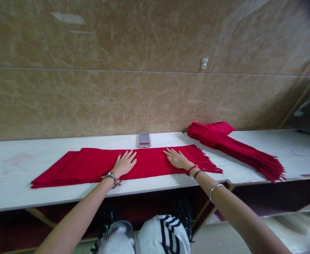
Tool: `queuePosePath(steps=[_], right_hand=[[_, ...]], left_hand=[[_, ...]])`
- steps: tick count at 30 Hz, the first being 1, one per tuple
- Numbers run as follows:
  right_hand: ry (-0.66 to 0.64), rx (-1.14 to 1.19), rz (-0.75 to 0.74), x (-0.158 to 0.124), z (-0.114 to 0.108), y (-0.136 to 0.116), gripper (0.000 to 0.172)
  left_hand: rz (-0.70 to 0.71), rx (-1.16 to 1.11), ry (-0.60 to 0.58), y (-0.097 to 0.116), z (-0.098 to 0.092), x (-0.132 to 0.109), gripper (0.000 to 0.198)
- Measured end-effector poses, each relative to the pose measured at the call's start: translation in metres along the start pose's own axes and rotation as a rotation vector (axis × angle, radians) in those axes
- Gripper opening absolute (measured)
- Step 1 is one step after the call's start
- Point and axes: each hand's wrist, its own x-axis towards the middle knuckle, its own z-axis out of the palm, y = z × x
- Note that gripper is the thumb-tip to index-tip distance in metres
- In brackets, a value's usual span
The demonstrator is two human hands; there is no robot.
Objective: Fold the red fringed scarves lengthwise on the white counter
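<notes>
A red scarf (pixel 147 163) lies folded lengthwise in flat layers on the white table, its fringe pointing right and its layered folded end at the left. My left hand (pixel 124 164) rests flat on the middle of it, fingers spread. Nearer the fringe, my right hand (pixel 178 158) also lies flat on the cloth with fingers apart. Neither hand grips anything. To the right, a second red scarf (pixel 223 141) lies loosely bent over itself, its fringe hanging toward the table's front edge.
A phone (pixel 144 140) lies behind the folded scarf, close to the tiled wall (pixel 134 102). The white table (pixel 9 176) runs along that wall, with a seam near the second scarf. A white wall fitting (pixel 204 63) is above. My knees (pixel 160 234) are below the front edge.
</notes>
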Motion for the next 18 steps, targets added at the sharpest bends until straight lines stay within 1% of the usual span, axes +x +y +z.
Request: queuePosePath(steps=[2, 4, 6, 7, 9, 11, 12, 14, 15, 17, 18], right_hand=[[-0.002, -0.046, 0.07, -0.014, 0.0, 0.03, 0.049], [-0.004, -0.059, 0.145, -0.024, -0.001, 0.05, 0.049], [-0.007, -0.051, 0.218, -0.027, -0.005, 0.058, 0.048], [-0.004, -0.046, 0.246, -0.025, -0.009, 0.056, 0.048], [0.012, -0.043, 0.272, -0.015, -0.017, 0.04, 0.048], [0.046, -0.028, 0.232, 0.001, -0.025, 0.008, 0.049], [0.057, -0.006, 0.188, 0.009, -0.027, -0.011, 0.051], [0.088, 0.1, 0.014, 0.024, -0.028, -0.052, 0.054], [0.088, 0.13, -0.043, 0.029, -0.026, -0.07, 0.055], [0.055, 0.155, -0.079, 0.035, -0.021, -0.097, 0.053], [0.03, 0.149, -0.066, 0.036, -0.018, -0.103, 0.051]], left_hand=[[0.003, -0.007, 0.003, 0.001, -0.001, 0.0, 0.051], [0.009, -0.015, 0.008, 0.001, -0.001, -0.001, 0.051], [0.01, -0.019, 0.013, 0.001, -0.001, -0.001, 0.051], [0.007, -0.019, 0.015, 0.001, -0.001, -0.001, 0.051], [0.001, -0.018, 0.016, 0.0, 0.0, 0.0, 0.051], [0.001, -0.019, 0.014, -0.001, 0.002, 0.001, 0.052], [0.002, -0.021, 0.014, -0.001, 0.002, 0.001, 0.052], [0.006, -0.019, 0.018, -0.002, 0.004, 0.002, 0.053], [0.007, -0.017, 0.021, -0.002, 0.004, 0.002, 0.053], [0.005, -0.014, 0.025, -0.002, 0.004, 0.002, 0.052], [0.006, -0.012, 0.023, -0.002, 0.004, 0.002, 0.052]])
